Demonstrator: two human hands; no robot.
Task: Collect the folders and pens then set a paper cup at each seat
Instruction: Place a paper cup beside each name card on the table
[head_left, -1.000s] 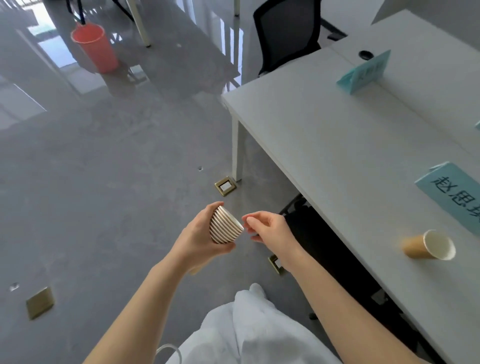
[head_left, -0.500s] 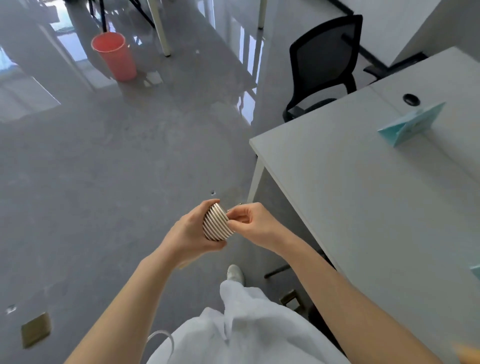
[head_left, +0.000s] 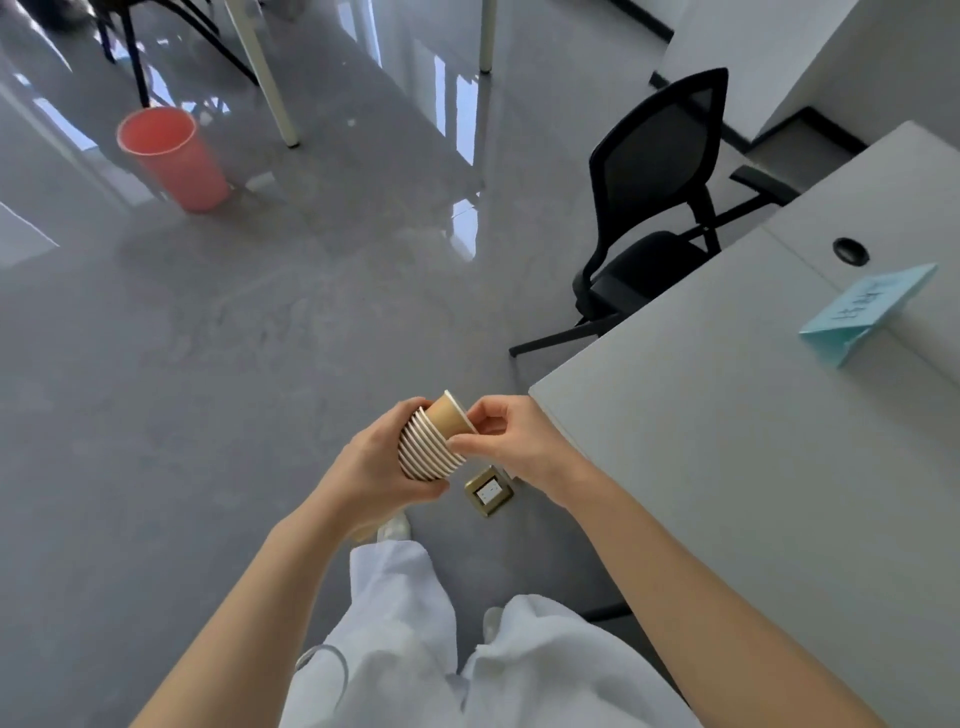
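Paper cup: brown, white-rimmed, topmost of a nested stack of cups, drawn partway out so its wall shows above the ribbed rims below. Location: in mid-air over the floor, just off the near corner of the bench, not yet on it.

Left hand: wrapped round the stack, holding it tilted with the mouths toward the right.

Right hand: thumb and fingers pinching the top cup at its rim.

Step in hand, by judgement: the cup-setting part of the task; one cup is being separated for the seat marked by the teal name card, with a black chair at that end of the bench.

Next move calls for: freeing the single cup without dragging a second one along, then standing it upright on the bench near the card.

Change from the earlier frames: then the rims sat flush with no brown wall showing; now one cup stands proud of the stack. The view has also shifted along the bench: a cup lying on its side by another card has left the frame, and the far chair and card sit nearer.
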